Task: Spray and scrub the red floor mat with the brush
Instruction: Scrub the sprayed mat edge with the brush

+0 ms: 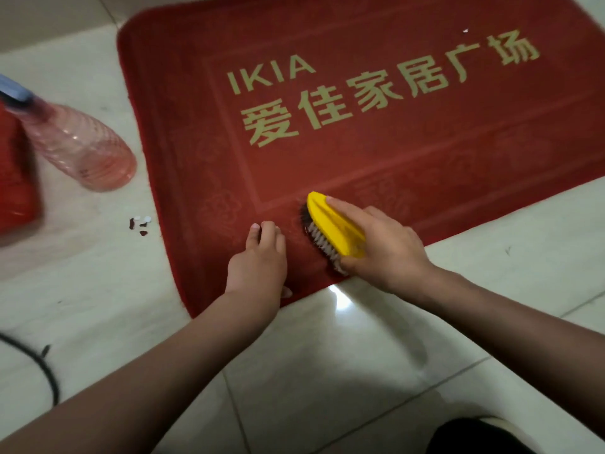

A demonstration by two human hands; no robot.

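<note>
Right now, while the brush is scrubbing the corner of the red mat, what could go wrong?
1. The left hand presses the red mat right beside the yellow brush; a wide stroke might scrape its fingers.
2. The right hand scrubs close to the mat's near edge, so the brush may slip onto the shiny floor tiles.
3. The pink spray bottle stands close to the mat's left edge; a tug on the mat could tip it.

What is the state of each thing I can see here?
red floor mat: flat on the tiles.
brush: bristles on the mat's near edge.
right hand: gripping the brush.
left hand: pressed on the mat.
spray bottle: on the floor, untouched, tilted.
</note>
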